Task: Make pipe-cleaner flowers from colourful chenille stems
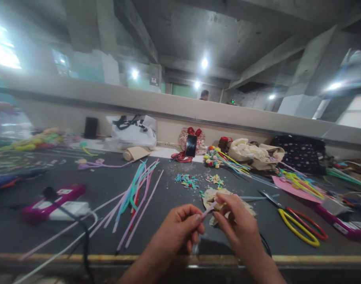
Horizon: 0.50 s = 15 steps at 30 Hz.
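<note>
A short lilac pipe cleaner (209, 209) runs between my two hands above the front of the dark table. My left hand (184, 225) pinches its lower end between thumb and fingers. The fingertips of my right hand (238, 221) close on its upper end. Behind my right hand lies a crumpled cream cloth or paper (208, 195), partly hidden by the fingers. Small cut pieces in blue and yellow (187, 181) are scattered just beyond. To the right rest scissors (300, 228) with one yellow and one red handle.
Long pipe cleaners (143, 189) in purple, teal and red lie to the left, near a magenta power strip (54, 203) with a cable. A phone (191, 146) stands at the back beside a white bag (134, 134). Right of it are a bundle of pipe cleaners (227, 161) and a pink sheet (287, 187).
</note>
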Each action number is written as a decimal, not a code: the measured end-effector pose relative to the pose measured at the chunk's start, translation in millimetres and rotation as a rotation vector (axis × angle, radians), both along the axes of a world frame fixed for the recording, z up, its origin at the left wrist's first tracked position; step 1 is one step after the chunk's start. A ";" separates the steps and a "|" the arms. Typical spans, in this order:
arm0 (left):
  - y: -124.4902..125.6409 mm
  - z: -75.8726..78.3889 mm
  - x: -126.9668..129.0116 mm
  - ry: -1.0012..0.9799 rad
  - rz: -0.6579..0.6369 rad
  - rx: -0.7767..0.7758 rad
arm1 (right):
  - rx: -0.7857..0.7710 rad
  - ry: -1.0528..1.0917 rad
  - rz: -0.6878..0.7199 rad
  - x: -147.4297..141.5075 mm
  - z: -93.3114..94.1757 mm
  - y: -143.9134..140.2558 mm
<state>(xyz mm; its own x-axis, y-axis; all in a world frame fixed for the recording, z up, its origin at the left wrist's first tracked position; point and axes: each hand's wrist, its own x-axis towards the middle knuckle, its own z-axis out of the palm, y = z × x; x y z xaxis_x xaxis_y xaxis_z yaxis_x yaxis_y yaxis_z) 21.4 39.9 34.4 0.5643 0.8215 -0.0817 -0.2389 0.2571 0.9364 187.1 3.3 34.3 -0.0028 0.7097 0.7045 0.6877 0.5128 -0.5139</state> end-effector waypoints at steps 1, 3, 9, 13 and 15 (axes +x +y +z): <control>0.6 1.5 -0.3 -0.061 0.017 -0.051 | -0.090 0.180 0.001 -3.1 -3.0 -1.1; 2.1 4.4 -1.8 -0.180 0.059 -0.160 | -0.272 0.470 0.038 -10.3 -8.7 -3.1; 7.4 4.2 -6.3 -0.411 0.166 -0.294 | -0.453 0.676 0.152 -33.6 -13.3 -6.4; 7.2 1.4 -4.1 -0.415 0.211 -0.274 | -0.454 0.705 0.181 -46.0 -10.2 -5.1; 5.3 1.6 -1.7 -0.410 0.222 -0.248 | -0.448 0.713 0.193 -50.4 -9.7 -4.0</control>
<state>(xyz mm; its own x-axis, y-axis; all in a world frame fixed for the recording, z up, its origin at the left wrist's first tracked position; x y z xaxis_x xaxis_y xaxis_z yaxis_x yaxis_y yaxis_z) 19.7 45.2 36.0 0.4055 0.9089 -0.0977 -0.6470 0.3609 0.6717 136.8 -0.7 24.6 0.1841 0.9537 0.2377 0.0460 0.2332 -0.9713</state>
